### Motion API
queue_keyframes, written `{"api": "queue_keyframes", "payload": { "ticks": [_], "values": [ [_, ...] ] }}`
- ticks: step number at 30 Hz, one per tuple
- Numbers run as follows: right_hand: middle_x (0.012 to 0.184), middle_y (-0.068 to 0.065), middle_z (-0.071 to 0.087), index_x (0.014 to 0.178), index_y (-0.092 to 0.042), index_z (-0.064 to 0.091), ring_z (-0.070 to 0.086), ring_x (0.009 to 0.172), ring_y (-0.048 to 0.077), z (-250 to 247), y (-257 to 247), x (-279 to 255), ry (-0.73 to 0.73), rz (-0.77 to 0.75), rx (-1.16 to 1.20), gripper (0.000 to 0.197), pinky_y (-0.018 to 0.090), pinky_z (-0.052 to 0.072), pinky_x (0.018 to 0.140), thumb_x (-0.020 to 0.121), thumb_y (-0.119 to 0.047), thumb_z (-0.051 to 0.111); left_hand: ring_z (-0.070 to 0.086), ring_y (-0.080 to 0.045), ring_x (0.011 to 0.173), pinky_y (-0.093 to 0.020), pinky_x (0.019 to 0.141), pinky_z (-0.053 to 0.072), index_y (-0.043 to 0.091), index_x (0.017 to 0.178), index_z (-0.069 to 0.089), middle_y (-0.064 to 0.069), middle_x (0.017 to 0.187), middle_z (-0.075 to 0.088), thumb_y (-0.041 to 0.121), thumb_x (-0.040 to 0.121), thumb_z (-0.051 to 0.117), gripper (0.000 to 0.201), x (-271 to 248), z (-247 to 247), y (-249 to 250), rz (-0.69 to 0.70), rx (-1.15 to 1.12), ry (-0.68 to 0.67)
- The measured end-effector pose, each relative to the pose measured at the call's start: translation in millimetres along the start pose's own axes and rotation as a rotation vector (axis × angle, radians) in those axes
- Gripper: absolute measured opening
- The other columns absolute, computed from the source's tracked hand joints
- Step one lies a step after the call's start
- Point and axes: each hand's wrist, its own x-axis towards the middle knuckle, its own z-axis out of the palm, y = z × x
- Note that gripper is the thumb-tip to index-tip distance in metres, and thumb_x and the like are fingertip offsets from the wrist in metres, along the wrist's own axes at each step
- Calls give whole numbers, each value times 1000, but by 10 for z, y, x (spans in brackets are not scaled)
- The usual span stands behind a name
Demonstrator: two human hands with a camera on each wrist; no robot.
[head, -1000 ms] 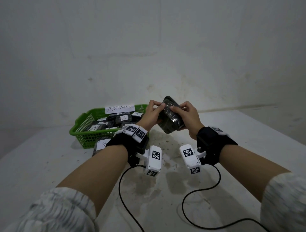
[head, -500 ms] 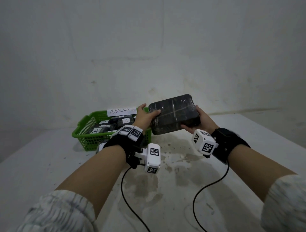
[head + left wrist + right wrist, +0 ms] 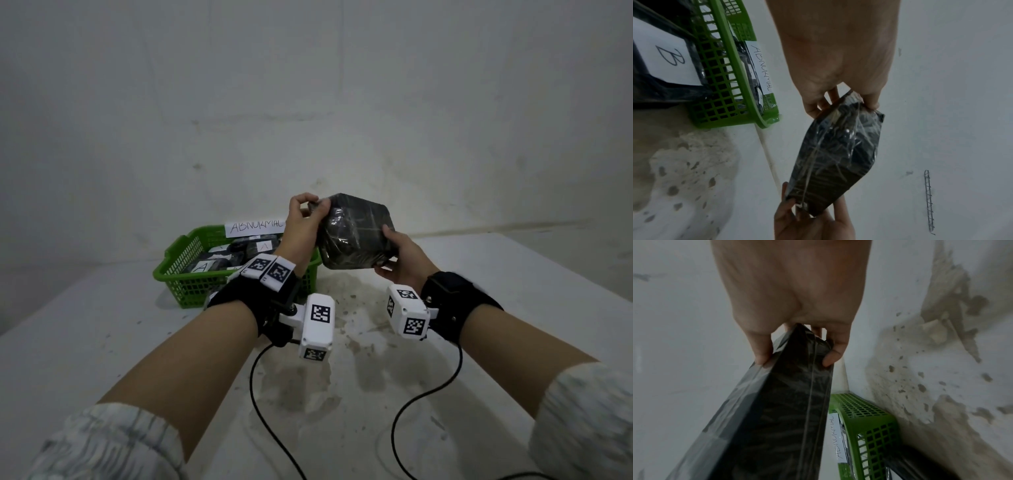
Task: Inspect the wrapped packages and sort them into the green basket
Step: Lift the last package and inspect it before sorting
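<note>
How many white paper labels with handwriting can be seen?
4: ABNORMAL sign on the basket's back rim; two A labels inside; B label outside. More may be hidden.

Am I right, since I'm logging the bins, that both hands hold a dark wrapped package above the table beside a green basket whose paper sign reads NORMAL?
Not quite: the sign on the green basket reads ABNORMAL, as the head view shows. The rest stands: the left hand and right hand both hold the dark wrapped package above the table, beside the basket.

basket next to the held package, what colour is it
Bright green basket, an open plastic grid; clearest in the left wrist view.
</note>
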Motion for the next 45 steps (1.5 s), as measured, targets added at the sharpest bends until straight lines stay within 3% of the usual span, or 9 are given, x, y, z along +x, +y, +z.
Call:
{"api": "queue_keyframes", "payload": {
  "ticks": [7,11,18,24,26,32,34,39,45],
  "values": [
    [89,7,54,93,-11,58,55,82,22,44,85,52,45,4,139,21,39,50,85,98,-30,50,60,-29,103,-46,84,55,27,115,48,-16,126,50,12,90,60,32,-69,58,10,29,66,-89],
    [91,8,55,92,-10,58,57,87,24,36,90,88,59,34,190,22,42,46,100,97,-29,51,61,-23,99,-39,84,56,26,126,46,-13,127,49,3,88,60,47,-107,35,28,49,101,-127],
    [101,11,55,96,-7,60,53,107,27,64,151,70,42,52,272,24,38,51,89,98,-28,50,55,-29,114,-43,92,53,31,138,35,-11,130,44,-4,77,70,78,-171,37,-2,77,210,-215],
    [94,11,56,89,-11,57,56,89,25,43,124,14,58,47,239,17,40,52,82,95,-25,49,52,-29,120,-45,96,50,28,145,25,-11,137,42,-11,78,65,87,-139,-30,-8,39,215,-216],
    [105,12,54,91,-13,57,53,103,28,-9,92,3,41,51,251,15,51,47,93,92,-24,46,51,-26,121,-44,97,48,24,145,27,-9,139,45,-15,77,62,86,-138,-78,-6,35,289,-257],
    [124,7,43,126,-15,53,40,114,22,-140,-11,56,137,72,198,67,44,37,94,92,-68,28,55,-20,107,-27,81,56,21,121,56,-5,124,50,-26,76,48,65,-175,-257,-57,67,334,-268],
    [116,8,54,113,-9,56,53,104,24,-169,-20,53,93,93,216,79,40,44,83,86,-76,26,45,-26,123,-40,96,50,29,105,67,-4,135,41,-24,74,52,63,-140,-346,-120,80,403,-233],
    [93,10,54,96,-6,55,58,80,26,-100,27,-69,83,102,326,32,38,51,69,88,-37,59,36,-26,132,-42,107,40,40,74,71,-1,137,32,-13,70,69,53,-142,-472,-224,107,500,-37],
    [97,12,53,92,-7,53,55,88,26,-41,176,-145,-1,122,356,15,37,59,71,80,-10,45,59,-15,78,-24,62,55,17,106,55,-1,93,56,-13,84,55,38,-236,-556,-235,5,302,129]
  ]
}}
